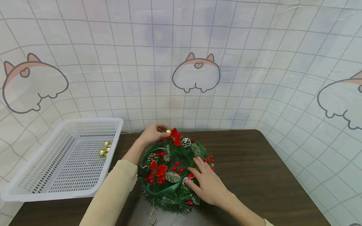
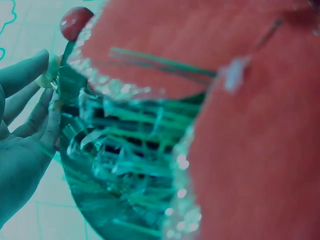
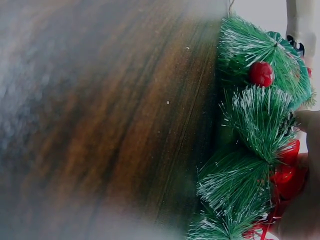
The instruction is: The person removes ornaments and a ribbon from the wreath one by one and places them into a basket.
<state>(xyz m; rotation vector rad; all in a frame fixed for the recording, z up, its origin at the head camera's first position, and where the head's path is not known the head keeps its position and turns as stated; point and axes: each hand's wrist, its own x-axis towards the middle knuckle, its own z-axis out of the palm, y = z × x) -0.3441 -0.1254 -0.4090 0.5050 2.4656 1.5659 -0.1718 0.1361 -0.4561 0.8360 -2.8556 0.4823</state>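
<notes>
A green pine wreath (image 1: 175,171) with red poinsettias, red berries and pine cones lies flat on the dark wooden table (image 1: 254,169). At its far rim my left hand (image 1: 154,133) pinches a small gold ball (image 1: 168,131) between thumb and fingers. The left wrist view shows those fingers (image 2: 27,107) by the pale ball (image 2: 49,75), with a red petal (image 2: 240,115) blurred close up. My right hand (image 1: 207,182) rests flat on the wreath's right side, fingers straight. In the right wrist view only the wreath's needles (image 3: 255,150) and the table (image 3: 110,110) are clear.
A white perforated plastic basket (image 1: 42,188) stands at the table's left end, holding a few gold balls (image 1: 104,149). A checked cloth backdrop (image 1: 198,62) with cartoon prints rises behind the table. Bare wood stretches to the right of the wreath.
</notes>
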